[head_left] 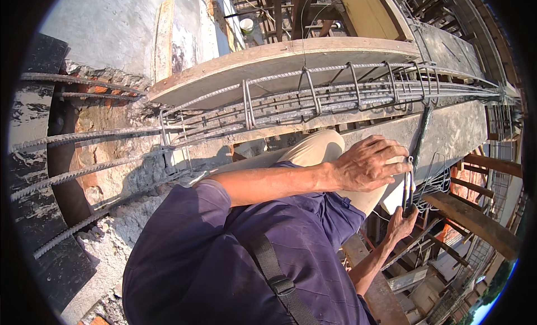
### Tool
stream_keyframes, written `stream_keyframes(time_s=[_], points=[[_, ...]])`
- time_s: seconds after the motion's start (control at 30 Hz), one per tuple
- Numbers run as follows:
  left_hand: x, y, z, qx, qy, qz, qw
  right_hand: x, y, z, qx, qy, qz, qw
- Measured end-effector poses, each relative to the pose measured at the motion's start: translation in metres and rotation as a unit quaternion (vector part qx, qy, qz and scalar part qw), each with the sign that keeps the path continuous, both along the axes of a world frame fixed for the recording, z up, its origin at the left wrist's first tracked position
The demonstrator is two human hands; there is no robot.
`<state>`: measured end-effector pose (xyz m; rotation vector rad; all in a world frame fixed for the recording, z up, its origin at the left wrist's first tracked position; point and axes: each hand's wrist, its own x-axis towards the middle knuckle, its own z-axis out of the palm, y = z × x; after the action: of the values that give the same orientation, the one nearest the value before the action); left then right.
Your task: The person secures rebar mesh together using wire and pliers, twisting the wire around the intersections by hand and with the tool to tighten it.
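Hands: left hand and right hand both closed around thin bent steel stirrup.

left hand: fingers curled, arm across chest | right hand: gripping, lower

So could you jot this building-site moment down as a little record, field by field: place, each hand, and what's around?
Place: concrete beam formwork on a building site
Left hand: fingers closed around a thin bent steel stirrup loop
Right hand: grips the same loop's lower end
Nearby: long ribbed grey rebar cage between curved wooden form boards
Also: more loose stirrups beside the hands
Clothing: dark blue shirt, beige trousers
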<state>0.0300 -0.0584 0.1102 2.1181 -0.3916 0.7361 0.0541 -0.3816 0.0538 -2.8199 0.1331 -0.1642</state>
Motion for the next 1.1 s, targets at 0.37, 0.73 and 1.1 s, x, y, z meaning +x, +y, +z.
stream_keyframes(time_s=[0.37,0.73,1.1], points=[[0.031,0.002,0.001,0.035,0.017,0.086,0.996,0.014,0.137,0.196,-0.001,-0.043,0.355,0.934],[0.000,0.069,0.000,-0.066,0.040,0.217,0.973,0.029,0.225,0.163,0.341,0.000,0.353,0.871],[-0.014,0.064,-0.019,0.103,0.068,0.175,0.977,0.040,0.244,0.153,-0.196,0.158,0.494,0.832]])
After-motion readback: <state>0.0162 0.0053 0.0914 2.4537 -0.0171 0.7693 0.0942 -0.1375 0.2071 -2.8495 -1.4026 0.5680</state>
